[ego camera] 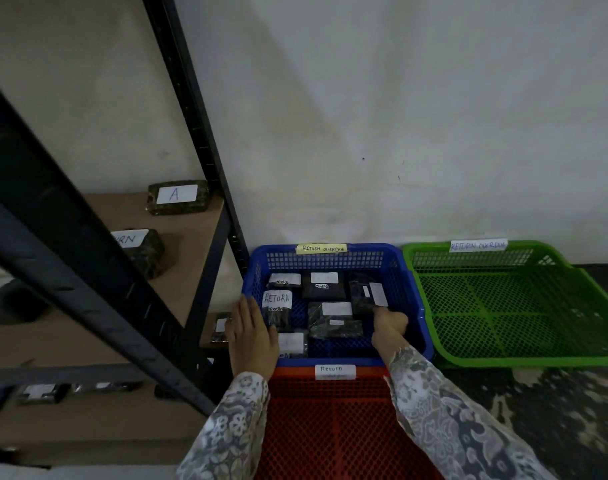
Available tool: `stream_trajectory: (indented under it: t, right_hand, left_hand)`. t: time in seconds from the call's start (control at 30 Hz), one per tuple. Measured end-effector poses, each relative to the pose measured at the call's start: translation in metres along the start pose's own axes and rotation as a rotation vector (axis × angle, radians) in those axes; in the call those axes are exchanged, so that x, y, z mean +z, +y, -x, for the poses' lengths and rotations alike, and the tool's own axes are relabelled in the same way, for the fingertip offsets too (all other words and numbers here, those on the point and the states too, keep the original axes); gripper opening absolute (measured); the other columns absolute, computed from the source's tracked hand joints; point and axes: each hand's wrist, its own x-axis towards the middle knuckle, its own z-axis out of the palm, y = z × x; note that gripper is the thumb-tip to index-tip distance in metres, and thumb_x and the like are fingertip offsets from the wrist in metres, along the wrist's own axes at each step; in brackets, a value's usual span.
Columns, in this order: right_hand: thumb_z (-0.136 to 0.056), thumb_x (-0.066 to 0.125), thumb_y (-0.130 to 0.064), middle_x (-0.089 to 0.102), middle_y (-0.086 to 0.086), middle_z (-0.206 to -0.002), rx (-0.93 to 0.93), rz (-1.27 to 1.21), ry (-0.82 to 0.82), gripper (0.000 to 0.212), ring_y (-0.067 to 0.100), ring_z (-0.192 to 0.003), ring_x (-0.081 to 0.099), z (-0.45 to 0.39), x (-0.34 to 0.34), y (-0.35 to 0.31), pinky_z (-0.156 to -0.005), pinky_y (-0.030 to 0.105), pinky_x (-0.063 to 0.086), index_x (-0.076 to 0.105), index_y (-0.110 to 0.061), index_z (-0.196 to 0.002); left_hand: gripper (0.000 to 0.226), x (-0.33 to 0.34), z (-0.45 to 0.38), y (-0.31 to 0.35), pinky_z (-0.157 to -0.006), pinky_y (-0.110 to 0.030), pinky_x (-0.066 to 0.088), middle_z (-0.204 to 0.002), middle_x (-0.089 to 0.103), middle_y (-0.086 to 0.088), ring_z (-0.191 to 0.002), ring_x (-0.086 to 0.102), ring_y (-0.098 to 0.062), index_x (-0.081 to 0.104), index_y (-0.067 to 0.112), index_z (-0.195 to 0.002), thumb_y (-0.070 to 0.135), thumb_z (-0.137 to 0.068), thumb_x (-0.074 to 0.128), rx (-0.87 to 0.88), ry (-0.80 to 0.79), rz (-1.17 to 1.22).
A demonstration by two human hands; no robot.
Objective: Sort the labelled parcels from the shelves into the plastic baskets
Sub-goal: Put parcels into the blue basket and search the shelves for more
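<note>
Dark wrapped parcels (326,285) with white labels, one reading "RETURN", lie in the blue basket (413,306) on the floor, left hand (252,336) flat with straight fingers at its left rim, right hand (390,325) curled over the right-side parcel (366,294), grip unclear.

The label of the second shelf parcel (141,249) is partly covered by the black shelf beam (88,258); only "RN" can be read. The parcels on the lowest shelf (41,393) are blurred. The small dates on the labels in the blue basket (333,258) cannot be read. The red basket (330,427) is cut off by the bottom edge. The fingertips of the right hand (389,323) are not seen.
</note>
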Motion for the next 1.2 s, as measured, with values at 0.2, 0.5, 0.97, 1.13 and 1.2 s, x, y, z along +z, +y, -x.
stream_trajectory:
  t: [0.2, 0.5, 0.97, 1.13, 1.2]
  right_hand:
    - [-0.092, 0.056, -0.011, 0.062, 0.016, -0.106, -0.401, 0.438, -0.338, 0.030, 0.027, -0.089, 0.056, 0.043, -0.035, 0.002, -0.071, 0.028, 0.041, 0.058, 0.007, -0.116]
    - [-0.097, 0.043, -0.040, 0.023, 0.011, -0.155, -0.942, 1.119, -0.401, 0.059, 0.028, -0.143, 0.020, 0.143, -0.088, 0.041, -0.112, 0.039, 0.027, 0.030, -0.007, -0.145]
    - [-0.097, 0.035, -0.049, 0.010, 0.005, -0.159, -1.401, 1.175, -0.519, 0.061, 0.020, -0.147, 0.005, 0.398, -0.069, 0.162, -0.118, 0.041, 0.008, 0.021, -0.019, -0.149]
    - [-0.097, 0.034, -0.049, 0.003, 0.002, -0.160, -1.549, 1.131, -0.671, 0.062, 0.017, -0.147, -0.002, 0.496, -0.022, 0.155, -0.119, 0.039, 0.002, 0.016, -0.022, -0.150]
    - [-0.097, 0.032, -0.051, 0.002, -0.001, -0.160, -1.607, 1.096, -0.729, 0.063, 0.014, -0.147, -0.003, 0.530, 0.002, 0.146, -0.118, 0.036, 0.000, 0.016, -0.023, -0.150]
  left_hand:
    - [0.059, -0.015, 0.030, 0.016, -0.116, -0.039, 0.006, -0.158, 0.007, -0.007, -0.145, 0.004, -0.020, 0.010, 0.011, -0.149, 0.041, -0.100, 0.022, 0.220, -0.079, -0.108]
    - [0.058, -0.058, 0.113, -0.013, -0.114, -0.038, 0.016, -0.153, 0.025, -0.005, -0.141, 0.020, -0.020, 0.023, 0.012, -0.146, 0.046, -0.100, 0.017, 0.516, -0.036, -0.237]
    - [0.062, -0.179, 0.283, -0.238, -0.110, -0.040, 0.025, -0.145, 0.042, -0.005, -0.135, 0.035, -0.021, 0.044, 0.013, -0.135, 0.051, -0.095, 0.015, 0.329, 0.224, -0.157]
    - [0.069, -0.253, 0.298, -0.317, -0.110, -0.042, 0.028, -0.143, 0.044, -0.007, -0.133, 0.039, -0.023, 0.042, 0.013, -0.137, 0.055, -0.091, 0.012, 0.198, 0.351, -0.144]
    - [0.069, -0.283, 0.299, -0.347, -0.112, -0.042, 0.025, -0.147, 0.039, -0.006, -0.136, 0.034, -0.022, 0.038, 0.013, -0.140, 0.054, -0.092, 0.012, 0.156, 0.398, -0.158]
